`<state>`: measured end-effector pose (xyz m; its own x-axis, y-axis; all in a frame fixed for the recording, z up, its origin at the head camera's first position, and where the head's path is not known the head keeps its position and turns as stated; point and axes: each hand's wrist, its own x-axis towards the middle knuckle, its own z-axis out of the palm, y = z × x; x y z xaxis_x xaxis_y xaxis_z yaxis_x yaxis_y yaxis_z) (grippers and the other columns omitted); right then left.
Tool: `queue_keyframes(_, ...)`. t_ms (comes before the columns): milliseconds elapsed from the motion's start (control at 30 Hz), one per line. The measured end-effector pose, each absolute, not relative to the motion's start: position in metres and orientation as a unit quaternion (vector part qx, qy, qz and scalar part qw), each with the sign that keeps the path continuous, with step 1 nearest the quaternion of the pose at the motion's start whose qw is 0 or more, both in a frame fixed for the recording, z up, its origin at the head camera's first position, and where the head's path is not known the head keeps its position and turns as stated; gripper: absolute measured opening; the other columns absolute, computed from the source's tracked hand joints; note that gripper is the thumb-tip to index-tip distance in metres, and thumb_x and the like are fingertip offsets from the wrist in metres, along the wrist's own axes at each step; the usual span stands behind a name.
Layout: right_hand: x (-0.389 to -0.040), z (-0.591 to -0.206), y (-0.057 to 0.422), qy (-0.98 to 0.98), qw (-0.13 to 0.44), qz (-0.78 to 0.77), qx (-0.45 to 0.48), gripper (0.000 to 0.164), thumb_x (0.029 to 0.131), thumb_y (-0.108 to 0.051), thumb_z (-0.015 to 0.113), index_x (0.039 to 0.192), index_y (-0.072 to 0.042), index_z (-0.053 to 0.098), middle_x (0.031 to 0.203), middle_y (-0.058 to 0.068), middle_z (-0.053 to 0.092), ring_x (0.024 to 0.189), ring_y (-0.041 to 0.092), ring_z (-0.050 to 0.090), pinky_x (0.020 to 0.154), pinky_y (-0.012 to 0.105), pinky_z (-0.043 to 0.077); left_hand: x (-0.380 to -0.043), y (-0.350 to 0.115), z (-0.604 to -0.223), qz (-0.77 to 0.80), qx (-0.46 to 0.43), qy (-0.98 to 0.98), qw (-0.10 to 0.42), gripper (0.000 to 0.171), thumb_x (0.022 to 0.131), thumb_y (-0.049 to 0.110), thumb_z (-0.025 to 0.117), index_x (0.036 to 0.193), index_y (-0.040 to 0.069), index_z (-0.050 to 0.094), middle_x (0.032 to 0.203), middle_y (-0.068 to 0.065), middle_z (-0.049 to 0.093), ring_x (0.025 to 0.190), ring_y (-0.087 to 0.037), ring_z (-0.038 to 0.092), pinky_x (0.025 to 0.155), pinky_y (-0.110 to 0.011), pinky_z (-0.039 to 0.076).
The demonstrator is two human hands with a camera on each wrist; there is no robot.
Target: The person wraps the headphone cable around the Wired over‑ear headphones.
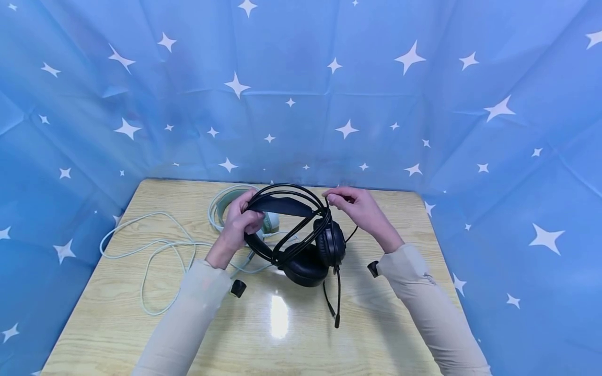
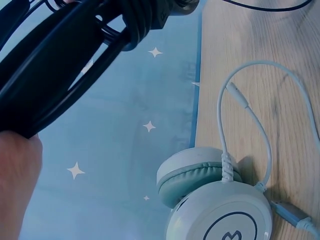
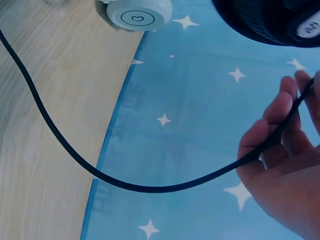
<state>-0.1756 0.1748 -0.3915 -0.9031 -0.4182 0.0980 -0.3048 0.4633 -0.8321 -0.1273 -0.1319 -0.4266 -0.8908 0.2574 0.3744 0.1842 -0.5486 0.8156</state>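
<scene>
My left hand (image 1: pixel 235 225) grips a black headset (image 1: pixel 305 265) by one side of its headband, holding it up over the table. Turns of black cable are wound around the band near the right ear cup, and a thin microphone boom hangs below that cup. At the band's right side, my right hand (image 1: pixel 359 208) holds the black cable (image 3: pixel 150 189) between thumb and fingers. In the right wrist view the cable sags away from the fingers in a long curve. Part of the left hand (image 2: pixel 17 180) shows against the padded band in the left wrist view.
Behind the left hand, a white and green headset (image 2: pixel 220 212) lies on the wooden table (image 1: pixel 301 344). Its pale cable (image 1: pixel 150 245) spreads in loose loops toward the left. A blue star-patterned curtain (image 1: pixel 301 115) stands around the table's back and sides.
</scene>
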Motion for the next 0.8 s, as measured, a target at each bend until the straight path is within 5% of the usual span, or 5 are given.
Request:
queue_keyframes(300,-0.179,-0.398,0.171,0.834,0.093,-0.493,-0.229,0.028,0.106,-0.018,0.059,0.126,-0.005,0.073,0.107,0.01,0.07,0.089,0.03,0.062,0.078,0.032,0.051,-0.129,-0.13,-0.432,0.879,0.249,0.403,0.051,0.018,0.082,-0.004,0.042,0.089,0.009,0.052,0.054,0.0,0.025,0.041,-0.014,0.012,0.037,-0.025,0.009)
queue_keyframes(567,-0.18,-0.406,0.165,0.814,0.106,-0.529,-0.213,0.028,0.107,-0.014,0.057,0.123,0.004,0.072,0.122,0.018,0.07,0.094,0.013,0.066,0.082,0.027,0.055,-0.131,-0.126,-0.433,0.903,0.263,0.332,0.07,0.03,0.081,-0.006,0.034,0.094,0.009,0.056,0.063,-0.002,0.023,0.043,-0.012,0.01,0.037,-0.021,0.01)
queue_keyframes(800,-0.177,-0.424,0.169,0.762,0.139,-0.602,-0.193,0.029,0.109,-0.02,0.053,0.113,-0.001,0.074,0.097,0.006,0.07,0.085,0.015,0.061,0.076,0.025,0.05,-0.129,-0.12,-0.431,0.928,0.244,0.273,0.061,0.035,0.081,-0.003,0.032,0.096,0.008,0.062,0.062,0.001,0.021,0.043,-0.01,0.01,0.039,-0.017,0.011)
